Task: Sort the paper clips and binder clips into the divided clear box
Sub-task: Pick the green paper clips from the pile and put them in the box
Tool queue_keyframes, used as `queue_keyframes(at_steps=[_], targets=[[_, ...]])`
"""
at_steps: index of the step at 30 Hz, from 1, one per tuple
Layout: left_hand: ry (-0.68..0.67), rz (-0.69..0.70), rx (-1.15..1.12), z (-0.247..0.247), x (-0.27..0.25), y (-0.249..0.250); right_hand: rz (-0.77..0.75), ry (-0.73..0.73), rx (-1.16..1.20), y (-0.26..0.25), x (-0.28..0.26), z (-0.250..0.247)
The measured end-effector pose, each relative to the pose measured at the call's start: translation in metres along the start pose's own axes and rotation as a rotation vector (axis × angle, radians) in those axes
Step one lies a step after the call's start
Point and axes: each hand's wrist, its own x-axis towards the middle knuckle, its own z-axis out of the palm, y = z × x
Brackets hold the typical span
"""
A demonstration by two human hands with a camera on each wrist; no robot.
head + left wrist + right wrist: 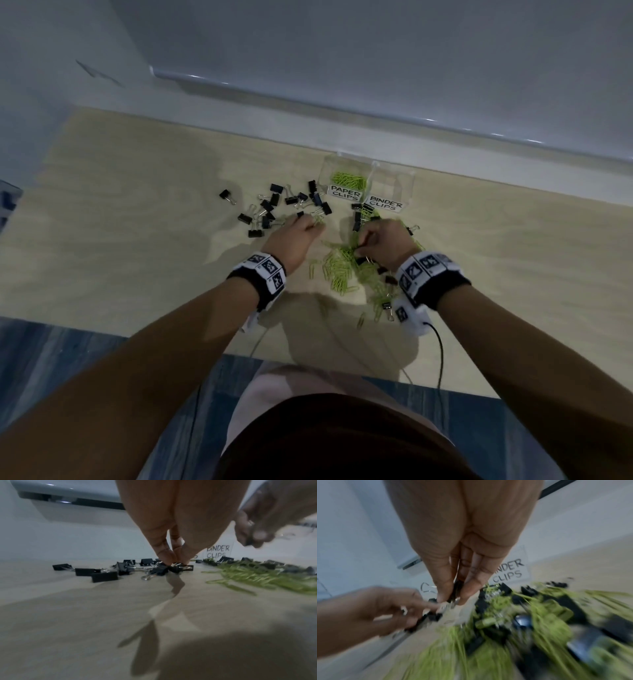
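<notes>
The divided clear box point(394, 178) stands at the back of the table, with labels PAPER CLIPS and BINDER CLIPS; green paper clips point(347, 180) lie in its left compartment. Black binder clips point(274, 205) are scattered to the left of the box. A pile of green paper clips point(339, 270) mixed with binder clips lies in front of it. My left hand point(175, 561) pinches a black binder clip point(180, 568) that sits on the table. My right hand point(453, 599) hovers over the pile and pinches another black binder clip point(457, 588) between thumb and fingers. The right wrist view is blurred.
The wooden table point(137, 222) ends at a pale wall ledge point(445, 150) just behind the box. A black cable point(440, 353) runs from my right wristband toward the table's near edge. Blue flooring point(51, 359) shows below that edge.
</notes>
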Motion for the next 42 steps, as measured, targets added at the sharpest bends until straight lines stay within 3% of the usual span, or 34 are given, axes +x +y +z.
queue_keyframes(at_steps=[4,9,15,22,24,28,33,37,42], targets=[[-0.069,-0.03,0.102,0.0,-0.006,-0.022,-0.009,0.091,0.058,-0.029,0.041,-0.008],[0.085,-0.159,0.025,0.002,-0.018,-0.035,-0.098,0.108,-0.188,-0.048,0.064,0.005],[-0.016,0.105,-0.142,0.022,-0.033,-0.02,-0.301,-0.104,-0.471,-0.046,0.061,0.038],[-0.14,0.1,-0.207,0.042,-0.035,0.003,-0.462,-0.188,-0.426,-0.008,0.029,0.036],[-0.182,0.05,-0.226,0.043,-0.03,0.009,-0.44,-0.233,-0.42,0.007,0.023,0.034],[-0.039,0.034,-0.343,0.046,-0.031,0.014,-0.427,-0.173,-0.373,0.021,0.015,0.029],[-0.072,0.025,-0.249,0.049,-0.029,0.025,-0.39,-0.242,-0.691,0.015,0.001,0.038],[-0.054,-0.091,-0.249,0.048,-0.017,0.035,-0.365,-0.16,-0.633,0.013,0.0,0.041],[-0.059,-0.107,-0.293,0.04,-0.005,0.039,-0.335,-0.128,-0.584,0.01,0.003,0.041]])
